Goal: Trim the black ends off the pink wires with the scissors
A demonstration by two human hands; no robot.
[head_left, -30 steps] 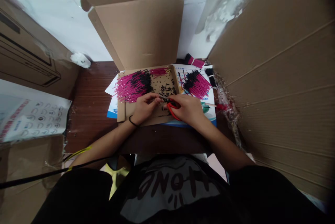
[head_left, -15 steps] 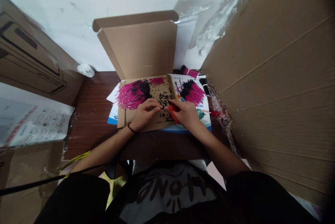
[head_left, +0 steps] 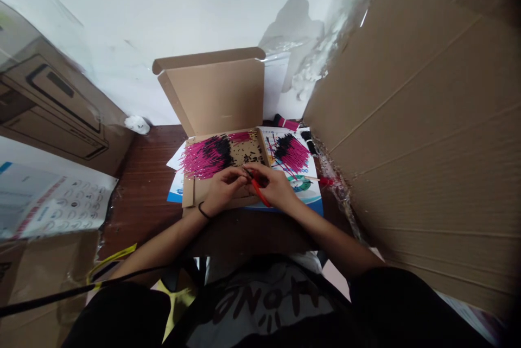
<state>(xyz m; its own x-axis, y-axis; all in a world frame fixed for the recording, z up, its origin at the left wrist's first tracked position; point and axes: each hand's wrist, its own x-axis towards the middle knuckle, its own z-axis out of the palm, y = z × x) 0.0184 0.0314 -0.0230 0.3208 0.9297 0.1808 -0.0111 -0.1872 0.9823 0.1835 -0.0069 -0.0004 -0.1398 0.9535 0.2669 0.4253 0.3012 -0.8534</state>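
My right hand (head_left: 273,186) is closed around red-handled scissors (head_left: 260,194), whose dark tip points toward my left fingers. My left hand (head_left: 223,188) is pinched shut close to that tip; whatever is between its fingers is too small to make out. Both hands are over the near part of an open cardboard box (head_left: 188,196). Inside the box, a heap of thin pink-and-black wires (head_left: 205,157) lies at the left. Small black scraps (head_left: 244,155) are scattered over the box floor beyond my hands.
A second pile of pink-and-black wires (head_left: 291,152) lies on printed paper (head_left: 313,196) at the right. Behind it are tied bundles (head_left: 287,122). The box lid (head_left: 222,95) stands upright at the back. Large cardboard (head_left: 423,136) walls the right; another carton (head_left: 61,98) stands left.
My view has tilted slightly, so the box sits lower in the picture. Both hands have drawn nearer to each other, and the scissors have turned with their tip at the left fingers.
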